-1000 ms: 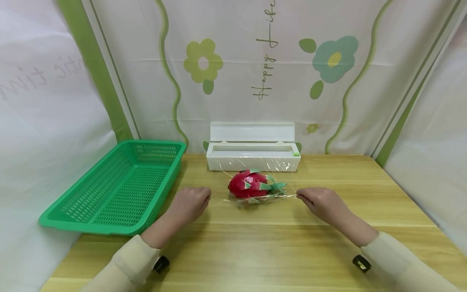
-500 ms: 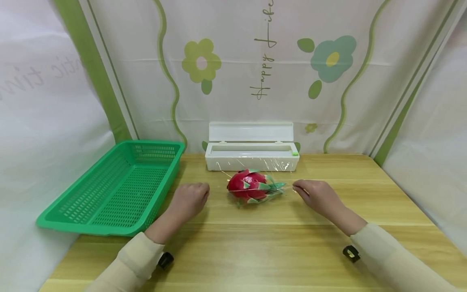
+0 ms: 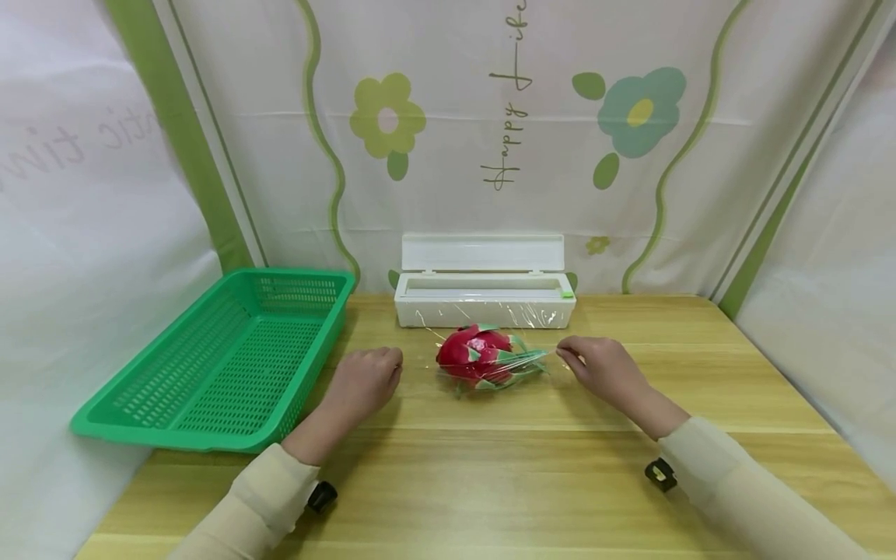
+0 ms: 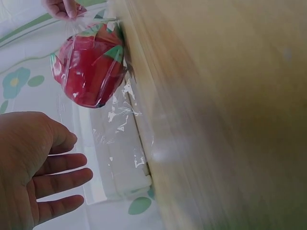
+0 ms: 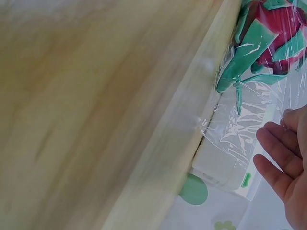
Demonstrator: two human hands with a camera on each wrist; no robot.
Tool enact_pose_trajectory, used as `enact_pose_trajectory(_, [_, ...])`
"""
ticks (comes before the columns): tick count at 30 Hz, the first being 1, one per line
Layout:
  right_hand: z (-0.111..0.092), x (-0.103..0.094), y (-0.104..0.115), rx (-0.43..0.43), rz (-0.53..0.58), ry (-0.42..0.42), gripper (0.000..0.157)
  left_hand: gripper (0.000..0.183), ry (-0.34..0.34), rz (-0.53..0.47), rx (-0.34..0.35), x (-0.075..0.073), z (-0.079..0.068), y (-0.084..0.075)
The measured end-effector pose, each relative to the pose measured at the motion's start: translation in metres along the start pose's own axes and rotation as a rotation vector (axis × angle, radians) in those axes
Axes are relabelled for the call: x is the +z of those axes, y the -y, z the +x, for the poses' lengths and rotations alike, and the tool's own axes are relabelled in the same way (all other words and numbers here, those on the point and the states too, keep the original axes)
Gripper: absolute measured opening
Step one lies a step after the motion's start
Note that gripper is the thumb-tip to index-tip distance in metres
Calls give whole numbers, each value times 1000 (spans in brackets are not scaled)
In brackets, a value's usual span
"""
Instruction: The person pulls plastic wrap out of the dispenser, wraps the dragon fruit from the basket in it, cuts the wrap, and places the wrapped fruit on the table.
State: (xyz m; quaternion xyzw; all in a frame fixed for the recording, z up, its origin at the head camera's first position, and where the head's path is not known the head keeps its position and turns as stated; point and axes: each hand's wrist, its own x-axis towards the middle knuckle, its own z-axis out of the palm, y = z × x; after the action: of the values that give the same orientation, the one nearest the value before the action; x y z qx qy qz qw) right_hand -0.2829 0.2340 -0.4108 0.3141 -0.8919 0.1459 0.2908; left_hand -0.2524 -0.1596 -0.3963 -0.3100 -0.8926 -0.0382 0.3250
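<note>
A red dragon fruit [image 3: 465, 356] with green scale tips lies on its side on the wooden table, cling film [image 5: 225, 132] over and around it. Beyond the fruit's leafy end, my right hand [image 3: 607, 372] pinches gathered film between thumb and fingers; the strands run taut toward the fruit. My left hand [image 3: 364, 383] hovers to the left of the fruit, apart from it. In the left wrist view its fingers [image 4: 64, 179] are loosely bent, with nothing visibly held. Clear film is hard to trace near that hand.
Behind the fruit stands a white cling film dispenser [image 3: 486, 315], its lid raised and a green slider at its right end. A green perforated basket [image 3: 280, 389] sits at the left of the table [image 3: 476, 490]. Printed curtains enclose the back and sides.
The right hand has moved slightly left and away from me, drawing the film's near edge up over the fruit and bunching it at the leafy end. The left hand has hardly moved.
</note>
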Motion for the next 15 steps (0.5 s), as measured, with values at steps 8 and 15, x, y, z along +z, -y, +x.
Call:
enact_pose_trajectory(8, [4,1,-1,11,0,-4,5,16,-41,-20,94,-4,3,-11])
enact_pose_trajectory(15, [5,4,-3,15,8,-5,4,27,-95,-98,397,-6,9,-36])
